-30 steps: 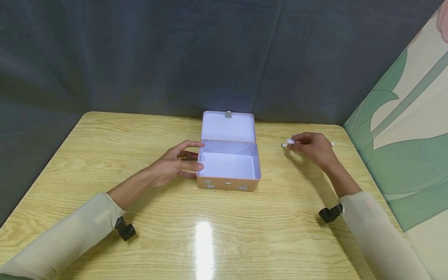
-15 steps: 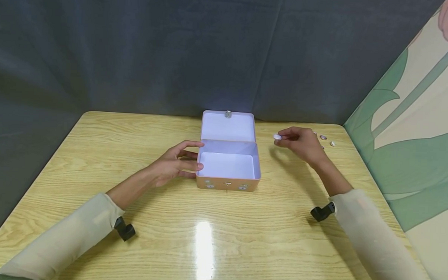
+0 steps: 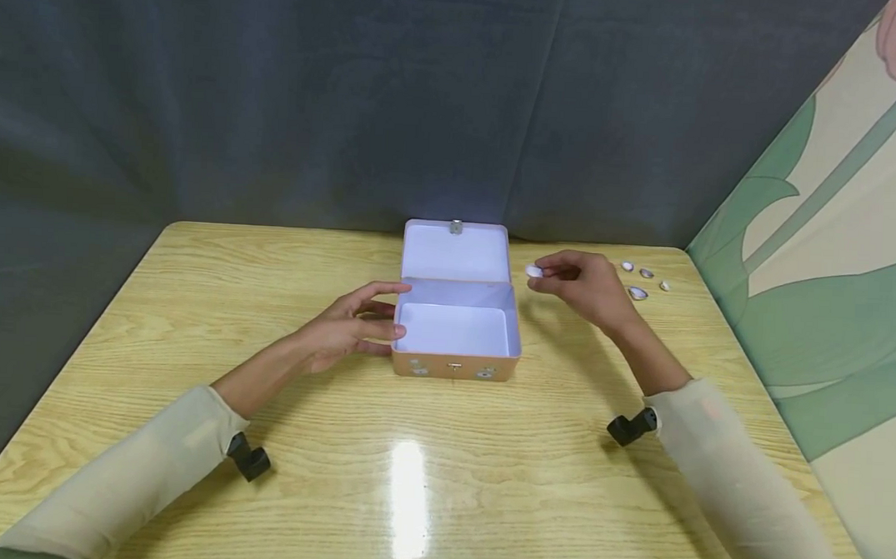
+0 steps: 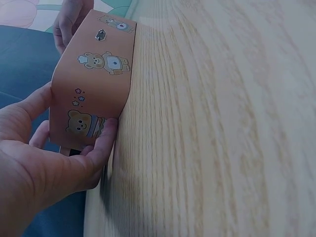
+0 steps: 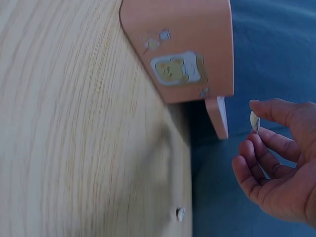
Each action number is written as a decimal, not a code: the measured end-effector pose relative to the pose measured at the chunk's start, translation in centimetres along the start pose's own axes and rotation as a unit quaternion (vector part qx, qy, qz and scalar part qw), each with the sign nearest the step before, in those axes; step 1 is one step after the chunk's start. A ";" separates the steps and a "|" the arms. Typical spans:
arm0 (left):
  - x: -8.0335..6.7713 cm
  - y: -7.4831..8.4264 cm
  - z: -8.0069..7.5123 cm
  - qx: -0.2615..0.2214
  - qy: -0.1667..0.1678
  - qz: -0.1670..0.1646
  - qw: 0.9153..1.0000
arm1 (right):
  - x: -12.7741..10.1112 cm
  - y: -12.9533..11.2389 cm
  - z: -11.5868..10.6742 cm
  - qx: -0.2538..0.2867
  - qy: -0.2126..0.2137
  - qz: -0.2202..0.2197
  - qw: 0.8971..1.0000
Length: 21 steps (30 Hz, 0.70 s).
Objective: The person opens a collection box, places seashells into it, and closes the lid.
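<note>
- Two sleeved arms reach over the wooden table [image 3: 192, 302], each with a small black camera mount at the wrist, nearest the viewer.
- Midway across the table stands a small orange tin [image 3: 455, 366], lid swung open and standing up at its far side; the inside is white, and nothing can be seen lying in it from the head view.
- Its near wall carries a small metal clasp and cartoon bear stickers, seen clearly in the left wrist view on the tin [image 4: 94, 79].
- On the tin's left side rests the left hand [image 3: 348, 325]: its grip is curled round the left end, thumb on the near corner and fingers [image 4: 101, 143] pressed against the side wall, steadying the tin on the table.
- Right of the lid, the right hand [image 3: 586, 285] hangs above the table, just beside the tin's far right corner and not touching it.
- Its grip pinches a small pale shell [image 3: 534, 271] between thumb and fingertips; the right wrist view shows the same shell [image 5: 254, 121] on edge in the pinch, other fingers loosely curled.
- Farther right, near the table's far right corner, four more small shells [image 3: 646, 273] lie loose on the wood, close together and apart from the hand.
- Beyond the table hangs a dark grey cloth backdrop [image 3: 276, 97], and a flower-printed panel [image 3: 832, 246] stands on the right.
</note>
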<state>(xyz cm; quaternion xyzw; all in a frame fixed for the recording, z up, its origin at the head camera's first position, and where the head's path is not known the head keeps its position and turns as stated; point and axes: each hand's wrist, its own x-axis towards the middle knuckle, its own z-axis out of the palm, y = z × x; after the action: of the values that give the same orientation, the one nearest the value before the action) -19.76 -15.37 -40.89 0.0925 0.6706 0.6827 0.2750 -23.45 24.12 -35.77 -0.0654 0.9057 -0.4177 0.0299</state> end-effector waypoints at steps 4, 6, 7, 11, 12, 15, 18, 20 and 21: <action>0.1 -0.1 0.1 0.000 -0.003 0.000 1.000 | -0.3 -0.9 0.5 0.010 -0.002 -0.006 1.000; 0.2 -0.1 0.2 0.000 0.000 -0.002 1.000 | -0.5 -1.4 0.8 0.012 -0.002 -0.007 1.000; 0.2 -0.2 0.2 0.000 0.001 -0.002 1.000 | -0.6 -1.6 1.0 0.014 -0.002 -0.009 1.000; 0.3 -0.3 0.3 -0.001 0.011 -0.004 1.000 | -0.6 -2.4 1.7 0.016 -0.005 -0.018 1.000; 0.3 -0.3 0.3 -0.001 0.013 -0.004 1.000 | -0.6 -2.6 1.9 0.016 -0.006 -0.021 1.000; 0.3 -0.3 0.3 0.000 0.016 -0.002 1.000 | -0.6 -3.1 2.5 0.014 -0.010 -0.028 0.999; 0.3 -0.4 0.2 0.002 0.017 0.000 1.000 | -0.6 -3.5 3.1 0.017 -0.015 -0.037 0.999; 0.3 -0.4 0.3 0.005 0.016 0.000 1.000 | -0.6 -3.8 3.5 0.023 -0.019 -0.043 0.999; 0.3 -0.3 0.3 0.004 0.015 -0.001 1.000 | -0.6 -3.8 3.7 0.024 -0.020 -0.046 0.998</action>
<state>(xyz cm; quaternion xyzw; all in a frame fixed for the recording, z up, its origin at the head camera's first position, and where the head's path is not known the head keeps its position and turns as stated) -19.78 -15.01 -41.25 0.0829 0.6777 0.6810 0.2648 -22.07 18.99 -35.24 -0.1142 0.8905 -0.4393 0.0306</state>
